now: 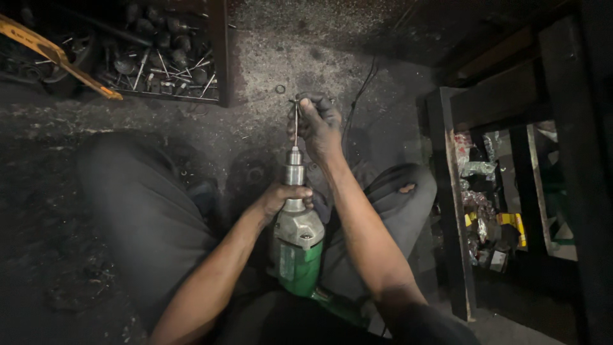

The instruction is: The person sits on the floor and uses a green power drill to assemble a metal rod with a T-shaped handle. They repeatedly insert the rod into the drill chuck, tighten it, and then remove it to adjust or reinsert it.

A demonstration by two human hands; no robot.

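Note:
A green and grey power drill [298, 246] stands upright between my knees, its silver chuck [294, 174] pointing away from me. My left hand [285, 195] wraps around the drill's neck just below the chuck. My right hand [317, 120] is closed on the top of a thin metal rod [295, 128] that runs down into the chuck. Both hands are dark with grime.
A tray of several metal bits and rods [166, 54] lies at the upper left, with a yellow strap [57, 57] across it. A small ring [280, 89] lies on the dirty floor. A dark shelf frame [456, 204] with packets stands at the right.

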